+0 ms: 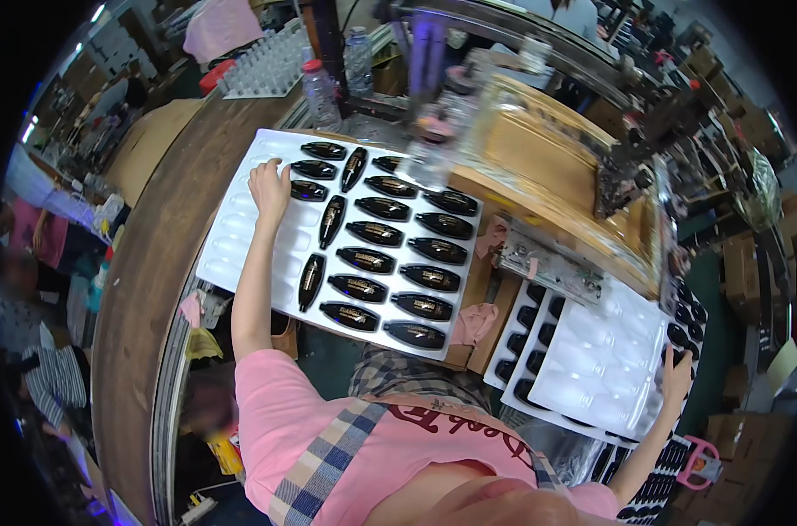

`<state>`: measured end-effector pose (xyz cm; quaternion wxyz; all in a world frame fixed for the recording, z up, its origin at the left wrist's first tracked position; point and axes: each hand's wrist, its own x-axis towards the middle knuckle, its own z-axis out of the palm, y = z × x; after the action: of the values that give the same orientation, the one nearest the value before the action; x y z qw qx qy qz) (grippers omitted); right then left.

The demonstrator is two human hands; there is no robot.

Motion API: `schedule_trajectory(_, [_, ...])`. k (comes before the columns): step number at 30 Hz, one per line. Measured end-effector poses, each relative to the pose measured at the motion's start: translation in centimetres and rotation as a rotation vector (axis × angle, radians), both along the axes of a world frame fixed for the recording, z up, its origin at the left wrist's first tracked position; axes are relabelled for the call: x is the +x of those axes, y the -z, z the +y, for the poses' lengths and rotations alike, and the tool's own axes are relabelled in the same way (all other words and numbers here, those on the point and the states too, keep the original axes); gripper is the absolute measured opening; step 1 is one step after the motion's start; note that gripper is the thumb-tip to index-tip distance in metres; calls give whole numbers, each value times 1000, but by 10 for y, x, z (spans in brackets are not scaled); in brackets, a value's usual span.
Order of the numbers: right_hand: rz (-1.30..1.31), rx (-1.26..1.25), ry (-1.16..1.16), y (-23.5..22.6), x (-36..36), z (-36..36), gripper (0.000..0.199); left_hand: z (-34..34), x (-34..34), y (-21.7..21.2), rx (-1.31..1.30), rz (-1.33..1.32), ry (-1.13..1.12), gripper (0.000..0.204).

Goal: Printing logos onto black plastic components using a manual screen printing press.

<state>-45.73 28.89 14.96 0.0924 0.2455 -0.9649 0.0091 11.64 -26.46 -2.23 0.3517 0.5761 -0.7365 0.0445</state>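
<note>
A large white molded tray (241,210) lies in front of me, filled in its middle and right with glossy black bottle-shaped pieces (375,232) bearing gold print. Over its left part is my left hand (270,186), palm down with bent fingers slightly apart. Its thumb side is close to the end of a black piece (313,169); whether they touch I cannot tell. Far to the right, my right hand (676,375) reaches beside a stack of white trays (602,368). Its thumb and fingers close around a dark piece (679,337) at the stack's right edge, partly hidden.
A printing machine with a wooden frame (547,162) stands at the back right, blurred in places. Bottles, one a clear bottle with a red cap (320,92), stand behind the tray. A brown wooden table (144,289) runs along the left. Pink cloth (476,324) lies between the trays.
</note>
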Motion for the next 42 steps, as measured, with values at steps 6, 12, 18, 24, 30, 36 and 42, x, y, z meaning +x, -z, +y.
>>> schedule_trajectory(6, [-300,-643,-192,-12,36,-31,31,64,-135,-69,254,241,646,26])
schedule_trajectory(12, [-592,-748,-643,-8,112,-134,50,125,-241,-95,286,532,1060,33])
schedule_trajectory(18, [-576,-558,-794,-5,154,-213,48,110,-275,-131,588,940,1238,26])
schedule_trajectory(24, [-555,-370,-832,0,182,-250,55,71,-185,-128,629,906,1020,18])
schedule_trajectory(30, [-365,-387,-747,-4,137,-178,56,32,-22,-60,607,849,438,27])
schedule_trajectory(36, [-77,-246,-507,16,-5,-73,41,26,62,3,690,888,128,32])
schedule_trajectory(42, [61,205,53,-11,-17,-66,61,17,70,32,669,658,13,35])
